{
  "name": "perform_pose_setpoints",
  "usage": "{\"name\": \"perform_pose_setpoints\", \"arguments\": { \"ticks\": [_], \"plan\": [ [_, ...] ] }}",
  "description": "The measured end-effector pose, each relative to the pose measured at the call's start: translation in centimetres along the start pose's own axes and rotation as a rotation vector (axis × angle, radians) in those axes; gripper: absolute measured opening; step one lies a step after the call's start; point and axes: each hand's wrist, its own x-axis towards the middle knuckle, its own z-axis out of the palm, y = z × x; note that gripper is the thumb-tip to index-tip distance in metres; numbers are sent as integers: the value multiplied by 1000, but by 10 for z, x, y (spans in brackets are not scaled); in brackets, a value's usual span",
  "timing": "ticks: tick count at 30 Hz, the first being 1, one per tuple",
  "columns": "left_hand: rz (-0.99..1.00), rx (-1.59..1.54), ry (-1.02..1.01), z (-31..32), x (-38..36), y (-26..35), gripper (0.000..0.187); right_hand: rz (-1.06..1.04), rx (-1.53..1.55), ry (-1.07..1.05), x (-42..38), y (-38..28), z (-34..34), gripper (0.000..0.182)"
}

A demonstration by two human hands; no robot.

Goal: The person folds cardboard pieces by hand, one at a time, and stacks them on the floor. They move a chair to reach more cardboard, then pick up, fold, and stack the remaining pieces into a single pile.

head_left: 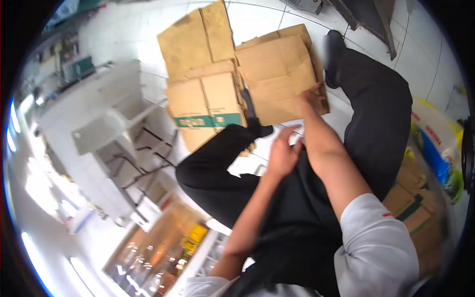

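A flattened brown cardboard box (275, 74) lies on the floor between my legs. My right hand (309, 98) rests at its right side near the edge, fingers stretched out over the board and slightly blurred. Closer to my body, my left hand (285, 152) hovers above my lap with its fingers apart, holding nothing. Left of the first box is another flattened carton (208, 96) with a green printed band. Above that carton, a plain yellowish cardboard sheet (195, 39) is spread out on the tiles.
My bent legs in black trousers (378, 99) frame the cardboard. A white sink unit (106, 128) and black metal frames stand at left. Colourful plastic bags (438, 148) and more cardboard (410, 203) lie at right. Dark metal furniture legs (368, 24) stand at the top.
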Motion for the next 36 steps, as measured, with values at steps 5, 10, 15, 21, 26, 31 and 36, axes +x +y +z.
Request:
{"name": "perform_pose_setpoints", "arguments": {
  "ticks": [5,10,15,21,26,31,36],
  "plan": [
    [-84,-258,-83,5,-48,64,59,-323,-161,-64,-34,-15,-59,75],
    [-126,-236,-24,8,-62,71,67,-157,78,-128,-23,-8,-52,65],
    [-180,-359,3,1,-58,50,65,-410,-213,-244,-56,-11,-88,79],
    [-160,-482,91,-9,-39,51,58,-844,-761,19,84,7,-3,88],
    [-53,-324,87,-17,-40,69,43,-905,-753,-199,-65,-55,-131,47],
    [122,-506,340,-47,-62,76,26,-1329,-502,-232,-133,-60,-215,47],
    [273,-820,796,-115,-99,53,20,-1605,-259,-252,-240,-39,-334,41]
  ]
}}
